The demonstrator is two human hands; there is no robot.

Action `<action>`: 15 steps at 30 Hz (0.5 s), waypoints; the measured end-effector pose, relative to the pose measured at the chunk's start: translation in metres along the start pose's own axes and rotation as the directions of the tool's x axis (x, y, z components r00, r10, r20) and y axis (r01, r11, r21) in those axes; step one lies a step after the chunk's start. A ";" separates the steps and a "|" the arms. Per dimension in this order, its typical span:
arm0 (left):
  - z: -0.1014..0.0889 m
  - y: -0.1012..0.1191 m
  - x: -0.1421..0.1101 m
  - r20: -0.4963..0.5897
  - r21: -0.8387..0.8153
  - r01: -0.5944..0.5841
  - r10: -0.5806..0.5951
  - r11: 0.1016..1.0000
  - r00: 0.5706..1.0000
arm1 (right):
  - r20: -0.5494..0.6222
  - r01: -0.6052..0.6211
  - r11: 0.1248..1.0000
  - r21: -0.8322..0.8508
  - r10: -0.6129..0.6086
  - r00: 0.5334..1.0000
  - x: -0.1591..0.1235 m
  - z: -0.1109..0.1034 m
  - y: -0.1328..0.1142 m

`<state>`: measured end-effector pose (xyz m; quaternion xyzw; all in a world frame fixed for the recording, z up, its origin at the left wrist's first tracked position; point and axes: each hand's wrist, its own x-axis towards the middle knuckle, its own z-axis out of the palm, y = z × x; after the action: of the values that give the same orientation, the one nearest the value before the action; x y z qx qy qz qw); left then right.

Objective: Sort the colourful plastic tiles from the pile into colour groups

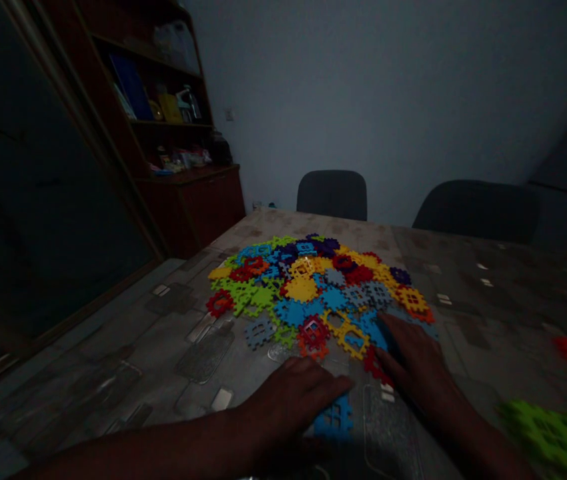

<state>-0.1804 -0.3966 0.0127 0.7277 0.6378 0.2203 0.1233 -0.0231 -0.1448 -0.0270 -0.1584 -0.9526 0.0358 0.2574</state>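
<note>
- Patterned tabletop (163,377) is lying dim under everything
- left hand (293,393) is partly covering a blue windowed piece (337,421), can't tell if fingers are pinching
- right hand (418,350) is overlapping the colorful pile (301,289) mid-table, fingers too murky to tell
- dark chair (332,193) is standing behind

Two hands (291,393) (416,353), one toy-piece pile (301,289), two chairs (331,193) (476,210), one table (163,360).
</note>
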 end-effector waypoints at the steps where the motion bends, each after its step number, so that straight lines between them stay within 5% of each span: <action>1: 0.002 0.002 0.000 0.015 0.012 -0.010 0.010 1.000 1.000 | -0.001 0.001 1.000 -0.002 -0.001 1.000 0.003 0.000 -0.001; 8: 0.001 0.004 0.003 0.065 0.048 -0.099 0.096 0.994 0.993 | -0.057 0.021 0.999 -0.026 -0.022 0.998 0.010 -0.023 -0.010; 15: -0.026 0.008 0.009 0.198 -0.232 -0.242 0.290 0.942 0.936 | -0.022 0.123 0.992 -0.015 -0.123 0.992 -0.042 -0.071 -0.042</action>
<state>-0.1853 -0.3914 0.0401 0.8116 0.4884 0.2137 0.2389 0.0353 -0.1993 0.0205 -0.1015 -0.9577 0.0118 0.2689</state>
